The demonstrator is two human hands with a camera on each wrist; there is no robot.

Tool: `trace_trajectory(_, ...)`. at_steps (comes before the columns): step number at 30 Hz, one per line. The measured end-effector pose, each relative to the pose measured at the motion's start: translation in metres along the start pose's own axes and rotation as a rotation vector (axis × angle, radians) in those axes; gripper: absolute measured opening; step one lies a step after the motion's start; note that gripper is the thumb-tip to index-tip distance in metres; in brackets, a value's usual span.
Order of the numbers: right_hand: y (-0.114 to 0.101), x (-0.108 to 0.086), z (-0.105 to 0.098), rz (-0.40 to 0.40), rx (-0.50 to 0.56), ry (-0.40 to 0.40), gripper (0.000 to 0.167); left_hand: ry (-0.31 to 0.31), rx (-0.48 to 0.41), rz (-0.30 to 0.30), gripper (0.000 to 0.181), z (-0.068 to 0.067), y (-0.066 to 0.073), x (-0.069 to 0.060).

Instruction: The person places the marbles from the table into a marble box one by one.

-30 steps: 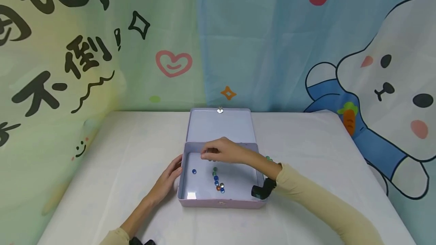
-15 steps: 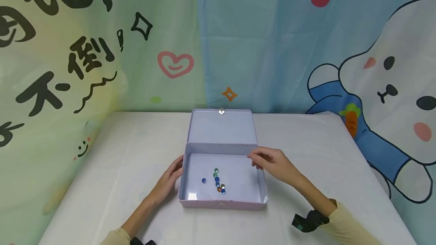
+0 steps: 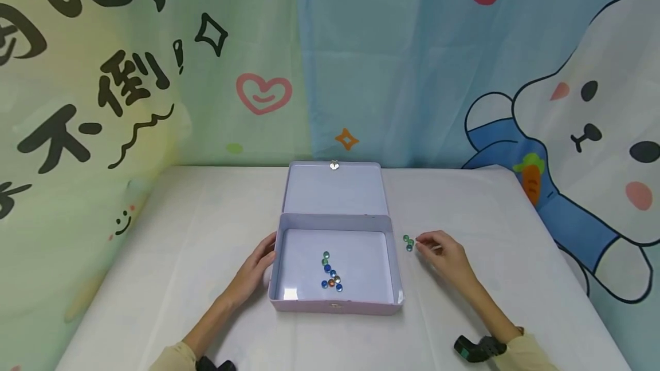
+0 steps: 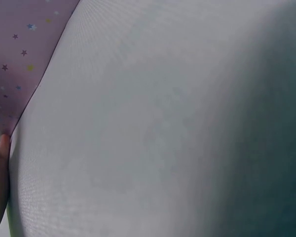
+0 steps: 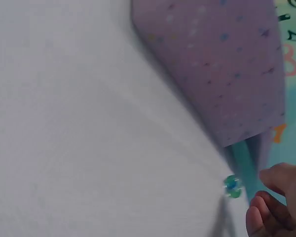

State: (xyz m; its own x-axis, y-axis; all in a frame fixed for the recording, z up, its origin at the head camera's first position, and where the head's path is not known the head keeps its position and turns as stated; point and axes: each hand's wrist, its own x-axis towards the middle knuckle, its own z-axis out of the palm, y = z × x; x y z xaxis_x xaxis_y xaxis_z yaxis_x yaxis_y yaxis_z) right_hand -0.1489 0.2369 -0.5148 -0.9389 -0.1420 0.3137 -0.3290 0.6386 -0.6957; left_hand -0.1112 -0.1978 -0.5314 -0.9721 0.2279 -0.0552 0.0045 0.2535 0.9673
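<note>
A lilac metal box (image 3: 335,307) stands on the white table with its lid (image 3: 334,189) swung back. Inside it lies a crooked line of blue, green, clear and orange glass marbles (image 3: 327,268). My left hand (image 3: 252,268) rests against the box's left wall, fingers relaxed; the left wrist view catches only its edge (image 4: 0,173) by the starry wall. Right of the box, my right hand (image 3: 446,256) is beside a small cluster of green and bluish marbles (image 3: 409,243). In the right wrist view its thumb and fingers are apart near the cluster (image 5: 232,186), with nothing seen between them.
A white cloth covers the table (image 3: 216,210). Behind it hangs a printed curtain (image 3: 392,62) with a white bear and lettering. Black wrist cameras (image 3: 479,349) sit on both forearms. The box's walls stand between the loose marbles and those inside.
My right hand has left the space over the box and moved right, down beside the outside marbles. One blue marble in the box has rolled toward the front of the line. My left hand stays put.
</note>
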Motion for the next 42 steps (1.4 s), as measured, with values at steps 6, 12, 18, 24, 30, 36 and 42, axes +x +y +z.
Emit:
trace_trajectory(6, 0.010, -0.001, 0.013, -0.039, -0.041, -0.045, 0.015, -0.007, 0.000, -0.004, 0.051, 0.001, -0.002, 0.000)
trace_trajectory(12, 0.011, 0.001, 0.018, -0.105, -0.102, -0.044, 0.017, -0.009, -0.001, -0.014, 0.051, 0.002, -0.001, 0.001)
trace_trajectory(18, 0.012, 0.003, 0.019, -0.110, -0.116, -0.039, 0.017, 0.002, 0.003, -0.014, 0.051, 0.000, 0.001, 0.002)
trace_trajectory(24, 0.012, 0.002, 0.021, -0.111, -0.134, -0.037, 0.018, -0.006, 0.002, 0.007, 0.051, 0.000, 0.002, 0.002)
trace_trajectory(30, 0.012, 0.001, 0.020, -0.122, -0.118, -0.044, 0.019, -0.007, -0.004, 0.003, 0.051, 0.001, 0.001, 0.002)
trace_trajectory(36, 0.014, 0.001, 0.020, -0.127, -0.083, -0.044, 0.019, -0.008, -0.001, -0.006, 0.051, 0.001, 0.000, 0.001)
trace_trajectory(42, 0.007, 0.002, 0.017, -0.069, -0.073, -0.080, 0.017, -0.002, 0.005, -0.008, 0.051, 0.001, 0.001, 0.000)
